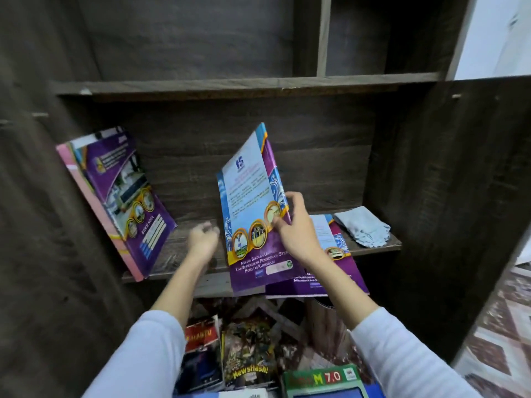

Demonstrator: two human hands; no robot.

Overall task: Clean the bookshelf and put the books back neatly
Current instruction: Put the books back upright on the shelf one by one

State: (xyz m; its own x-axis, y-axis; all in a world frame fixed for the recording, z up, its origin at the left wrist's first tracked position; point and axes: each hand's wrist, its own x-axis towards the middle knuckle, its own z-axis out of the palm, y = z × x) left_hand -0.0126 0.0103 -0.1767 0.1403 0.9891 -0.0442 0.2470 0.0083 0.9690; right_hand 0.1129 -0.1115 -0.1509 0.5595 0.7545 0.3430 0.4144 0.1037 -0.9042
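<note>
A dark wooden bookshelf (258, 84) fills the view. My right hand (296, 225) pinches the right edge of a purple and blue book (253, 202) and holds it tilted upright over the middle shelf board (184, 248). My left hand (202, 239) hovers over that shelf just left of the book, blurred, fingers loosely curled, holding nothing. Several purple books (123, 196) lean against the shelf's left wall. Another purple book (330, 265) lies flat on the shelf under my right wrist, overhanging the front edge.
A pale blue cloth (362, 225) lies crumpled at the shelf's right end. Below the shelf, several books and magazines (247, 354) lie in a pile, with a green box (321, 380) at the bottom. The upper compartments hold nothing. A patterned floor (500, 326) shows at the right.
</note>
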